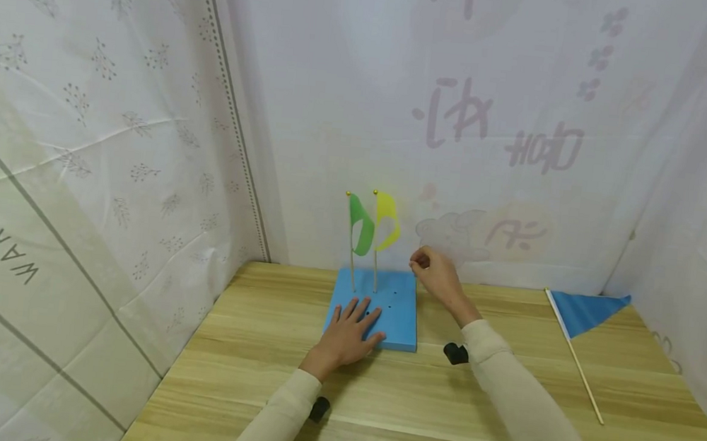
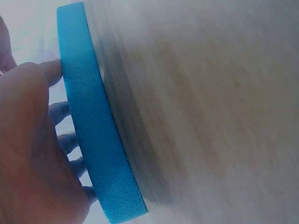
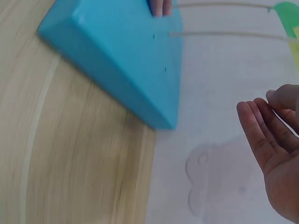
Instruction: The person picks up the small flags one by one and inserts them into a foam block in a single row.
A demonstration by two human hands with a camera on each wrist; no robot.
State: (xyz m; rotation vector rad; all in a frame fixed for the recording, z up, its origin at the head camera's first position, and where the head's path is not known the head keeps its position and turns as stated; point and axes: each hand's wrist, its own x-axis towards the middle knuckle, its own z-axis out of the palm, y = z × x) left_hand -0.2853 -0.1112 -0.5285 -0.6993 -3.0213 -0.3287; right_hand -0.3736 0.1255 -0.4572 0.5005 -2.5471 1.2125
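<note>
A blue foam block (image 1: 403,327) with small holes in its top lies at the back of the table. My left hand (image 1: 350,335) rests on it with spread fingers; the left wrist view shows the thumb and fingertips against the block (image 2: 88,112). A green flag (image 1: 363,234) and a yellow flag (image 1: 385,206) stand side by side, their sticks in the far part of the block. Above the block's right back corner hovers my right hand (image 1: 440,278). In the right wrist view this hand (image 3: 278,154) has loosely bent fingers, the thumb near them, with nothing visible between.
A blue triangular flag (image 1: 584,312) on a stick lies on the right of the wooden table (image 1: 410,425). Pale printed curtains (image 1: 339,105) hang behind the table and at both sides. Black wrist cameras (image 1: 456,354) are worn on both arms.
</note>
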